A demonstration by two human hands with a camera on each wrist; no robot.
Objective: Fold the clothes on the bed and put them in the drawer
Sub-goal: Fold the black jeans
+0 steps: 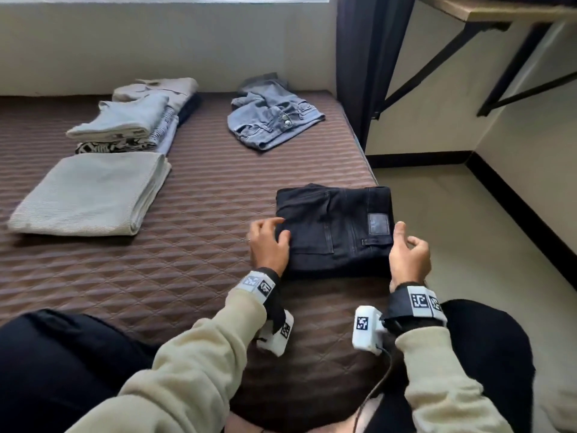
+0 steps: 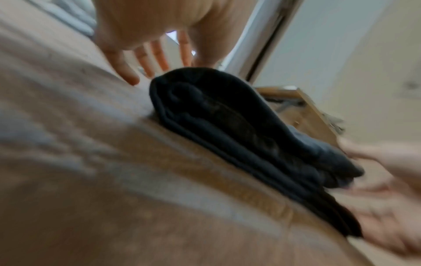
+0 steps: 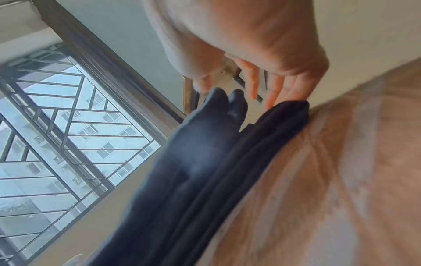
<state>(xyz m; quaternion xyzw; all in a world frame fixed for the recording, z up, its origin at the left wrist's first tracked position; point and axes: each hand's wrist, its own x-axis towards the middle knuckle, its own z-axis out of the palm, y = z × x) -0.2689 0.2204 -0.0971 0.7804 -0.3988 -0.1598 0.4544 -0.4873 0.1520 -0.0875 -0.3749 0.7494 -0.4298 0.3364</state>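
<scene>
while the folded black denim jeans (image 1: 334,229) lie at the right edge of the brown quilted mattress (image 1: 187,214), they are flanked by the left hand (image 1: 268,242) and the right hand (image 1: 409,254), fingers loosely spread at the bundle's sides, nothing clasped. the fold is judged finished; squaring or lifting is called for next, with a grip under both sides. an unfolded pale blue denim garment (image 1: 271,117) is left near the far right corner. folded light stacks (image 1: 125,126) sit towards the far left; open mattress lies between. no drawer is seen.
</scene>
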